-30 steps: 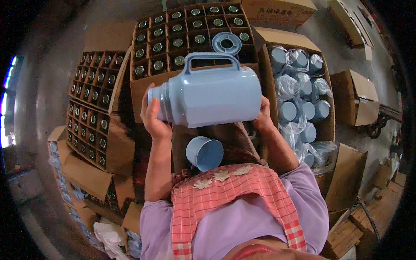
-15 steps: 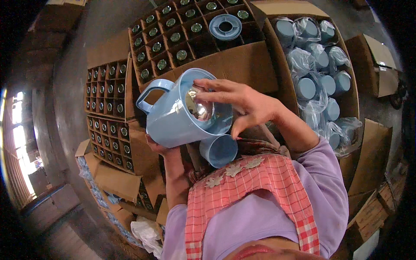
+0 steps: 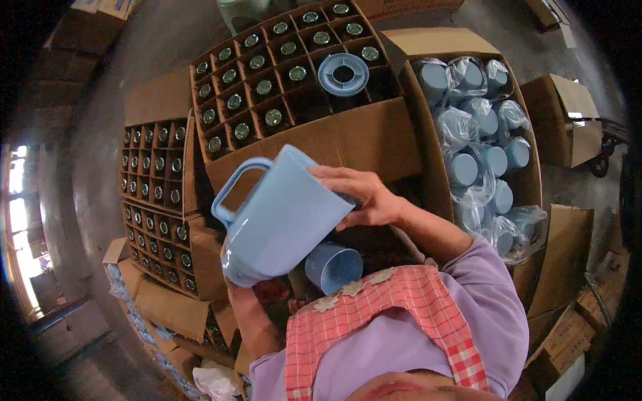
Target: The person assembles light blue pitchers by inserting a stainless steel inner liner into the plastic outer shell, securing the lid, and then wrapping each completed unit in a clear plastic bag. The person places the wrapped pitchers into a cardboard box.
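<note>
A light-blue jug (image 3: pixel 287 214) with a loop handle is tilted in front of me, its mouth toward the right. My left hand (image 3: pixel 234 291) grips it from below near the base and is mostly hidden behind it. Across the mouth reaches my right hand (image 3: pixel 368 195), its fingers curled at the rim and its fingertips out of sight. The silvery bulb inside the jug cannot be seen now. Below the jug, a smaller blue cup (image 3: pixel 334 269) rests against my lap.
A round blue ring-shaped part (image 3: pixel 359 67) lies on a divided carton (image 3: pixel 314 137) of silvery-topped pieces. Similar cartons (image 3: pixel 158 137) are stacked at left. On the right stands a box (image 3: pixel 538 200) of blue cups in plastic wrap. Another carton (image 3: pixel 555 127) is beyond it.
The jug has tipped so that its mouth faces away from view, hiding the silvery bulb. My right hand has moved down with it, and the view has shifted slightly.
</note>
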A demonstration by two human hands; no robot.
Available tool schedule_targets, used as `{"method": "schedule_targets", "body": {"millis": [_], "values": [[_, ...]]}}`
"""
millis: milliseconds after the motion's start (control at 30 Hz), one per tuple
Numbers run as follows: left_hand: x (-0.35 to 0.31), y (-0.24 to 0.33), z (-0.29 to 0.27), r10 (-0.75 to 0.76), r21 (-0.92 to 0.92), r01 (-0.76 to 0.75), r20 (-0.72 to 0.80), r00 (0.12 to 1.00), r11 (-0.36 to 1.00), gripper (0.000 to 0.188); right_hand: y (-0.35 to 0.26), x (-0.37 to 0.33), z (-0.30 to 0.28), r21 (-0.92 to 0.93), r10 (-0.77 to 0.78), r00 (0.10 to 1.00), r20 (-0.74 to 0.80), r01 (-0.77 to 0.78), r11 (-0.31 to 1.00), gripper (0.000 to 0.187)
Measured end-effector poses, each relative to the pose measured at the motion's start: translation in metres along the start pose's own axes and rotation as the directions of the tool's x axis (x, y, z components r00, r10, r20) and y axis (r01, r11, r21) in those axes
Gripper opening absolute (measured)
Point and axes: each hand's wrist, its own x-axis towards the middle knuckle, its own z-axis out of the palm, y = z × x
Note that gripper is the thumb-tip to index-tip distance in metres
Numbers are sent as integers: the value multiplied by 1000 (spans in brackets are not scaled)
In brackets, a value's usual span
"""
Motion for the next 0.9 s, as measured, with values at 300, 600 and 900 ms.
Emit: {"method": "schedule_targets", "body": {"millis": [300,600,900], "values": [[33,-13,-7,-12,13,13,-61,998,1000,52,56,55,-70,-131,90,988,-127,-106,986,53],[38,-33,-14,-54,-22,53,-87,995,998,52,222,67,-154,-946,376,868,-324,-307,-105,33],[27,-36,-6,-36,-33,35,-28,999,999,52,45,94,-78,208,273,938,-212,-229,951,71]]}}
